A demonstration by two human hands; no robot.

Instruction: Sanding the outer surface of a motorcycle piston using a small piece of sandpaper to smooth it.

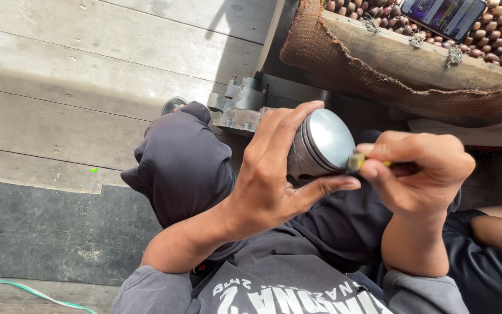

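Left hand (268, 174): fingers curled around a round metal piston (319, 145), held above the lap (shiny flat top facing the camera). Right hand (419, 171): fingers pinched tight on a small yellow-handled tool (357, 161), its tip at the piston's rim. Beneath: dark cloth (181, 163) over the knee. Behind: grey metal part (236, 107), wooden floor (76, 64), burlap-lined crate (402, 64) of brown nuts (498, 32).

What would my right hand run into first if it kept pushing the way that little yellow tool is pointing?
The right hand aims the yellow tool leftward, its tip at the rim of the metal piston. The piston comes first, probably already touched. Just beyond is the left hand, whose thumb lies under the tip.
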